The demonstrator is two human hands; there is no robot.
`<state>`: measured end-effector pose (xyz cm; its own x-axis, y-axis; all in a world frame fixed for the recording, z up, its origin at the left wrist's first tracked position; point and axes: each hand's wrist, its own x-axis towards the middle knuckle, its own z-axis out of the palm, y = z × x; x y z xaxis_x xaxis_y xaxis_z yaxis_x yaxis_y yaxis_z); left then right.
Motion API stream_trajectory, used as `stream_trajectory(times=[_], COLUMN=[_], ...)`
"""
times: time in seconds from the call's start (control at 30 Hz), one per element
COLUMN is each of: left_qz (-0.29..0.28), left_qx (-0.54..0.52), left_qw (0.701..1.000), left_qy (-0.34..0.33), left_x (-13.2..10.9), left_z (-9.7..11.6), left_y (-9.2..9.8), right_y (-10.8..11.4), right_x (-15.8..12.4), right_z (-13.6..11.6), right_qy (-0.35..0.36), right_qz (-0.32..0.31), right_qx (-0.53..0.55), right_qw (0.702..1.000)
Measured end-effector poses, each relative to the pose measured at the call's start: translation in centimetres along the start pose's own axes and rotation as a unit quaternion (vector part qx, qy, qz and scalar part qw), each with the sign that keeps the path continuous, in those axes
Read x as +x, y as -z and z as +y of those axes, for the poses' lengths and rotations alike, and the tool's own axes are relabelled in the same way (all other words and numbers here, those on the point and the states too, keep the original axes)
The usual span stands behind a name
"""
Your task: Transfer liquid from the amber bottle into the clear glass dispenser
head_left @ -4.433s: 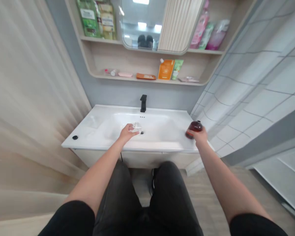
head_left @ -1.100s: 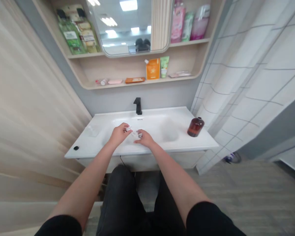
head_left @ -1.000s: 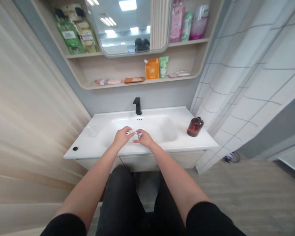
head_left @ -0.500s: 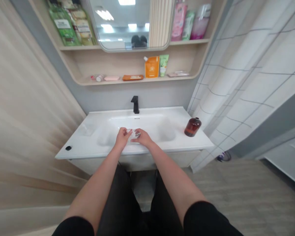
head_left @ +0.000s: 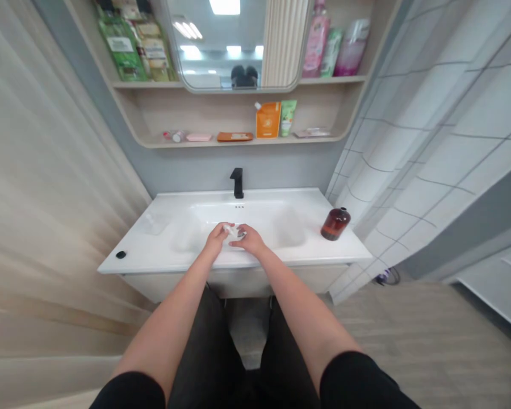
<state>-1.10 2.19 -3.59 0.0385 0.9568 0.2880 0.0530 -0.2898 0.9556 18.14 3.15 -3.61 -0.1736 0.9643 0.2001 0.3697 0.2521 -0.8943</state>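
Observation:
Over the front of the white sink (head_left: 266, 218), my hands are close together. My left hand (head_left: 215, 238) is closed, with a small white thing (head_left: 227, 228) pinched at its fingertips; its kind is too blurred to tell. Curled toward it, my right hand (head_left: 250, 241) grips a small pale thing with a dark grey part (head_left: 241, 233), partly covered by the fingers. On the counter to the right stands a brown bottle (head_left: 335, 225) with no cap on its neck. A small black round piece (head_left: 121, 254) lies at the left counter corner, and a clear flat sheet or wrapper (head_left: 155, 224) lies behind it.
Behind the sink rises a black faucet (head_left: 237, 183). The shelf above holds an orange pouch (head_left: 268, 120), a green tube (head_left: 287, 118), an orange flat packet (head_left: 235, 137) and other toiletries, under a mirror (head_left: 221, 45). A curtain (head_left: 59, 170) hangs at the left.
My hands have drawn slightly apart, and the white thing at my left fingertips is now separate from the thing in my right hand. The view has shifted slightly.

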Motion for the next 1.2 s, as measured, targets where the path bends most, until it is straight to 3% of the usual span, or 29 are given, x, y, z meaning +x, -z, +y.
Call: stream_trajectory(times=[0.1, 0.27, 0.57, 0.9, 1.2], left_qz=[0.004, 0.064, 0.055, 0.07, 0.109], left_qx=[0.019, 0.028, 0.015, 0.045, 0.209], left_qw=[1.0, 0.998, 0.998, 0.996, 0.971], left_qy=[-0.014, -0.004, 0.011, -0.017, -0.044], left_x=[0.3, 0.6, 0.2, -0.1, 0.1], left_z=[-0.1, -0.5, 0.3, 0.9, 0.4], left_y=[-0.2, -0.4, -0.4, 0.0, -0.2], right_y=[0.0, 0.1, 0.1, -0.1, -0.1], right_x=[0.0, -0.1, -0.4, -0.2, -0.3], right_z=[-0.1, -0.4, -0.4, 0.1, -0.2], right_qy=[-0.002, -0.006, 0.009, 0.023, 0.063], right_qz=[-0.004, -0.013, 0.0, -0.007, -0.012], right_qx=[0.004, 0.013, 0.044, 0.032, -0.034], right_qw=[1.0, 1.0, 0.999, 0.999, 0.997])
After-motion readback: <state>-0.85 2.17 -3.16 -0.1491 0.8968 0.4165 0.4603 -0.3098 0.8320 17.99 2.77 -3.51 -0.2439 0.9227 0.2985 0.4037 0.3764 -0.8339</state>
